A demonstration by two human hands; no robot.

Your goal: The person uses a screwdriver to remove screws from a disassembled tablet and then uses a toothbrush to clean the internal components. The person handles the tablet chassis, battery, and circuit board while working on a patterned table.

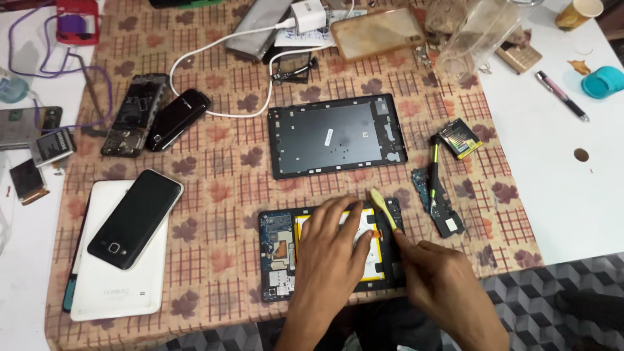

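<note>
One table (559, 195) carries everything here, most of it under a brown checked cloth (221, 182) with leaf prints. On the near left lies a white tablet (110, 286), face down, with a black phone (135, 218) resting on top of it. In the middle, farther off, sits a dark tablet back cover (338, 134), set apart from its body. Nearer, at the table's edge, lies the opened tablet (286, 253), its circuit board bared on the left and its yellow-edged battery (370, 250) filling the middle. The left hand (331, 250) lies flat and spread over the battery, not grasping, seemingly to pin the tablet down. The right hand (442, 283) is closed around a yellow pry tool (383, 207), whose tip slants up and away over the tablet's far right edge. To the right rest a screwdriver (433, 175) across a small circuit board (442, 208), and a small battery pack (460, 138). Far left lie a stripped phone (133, 116) and a rounded black phone (177, 119), side by side.
</note>
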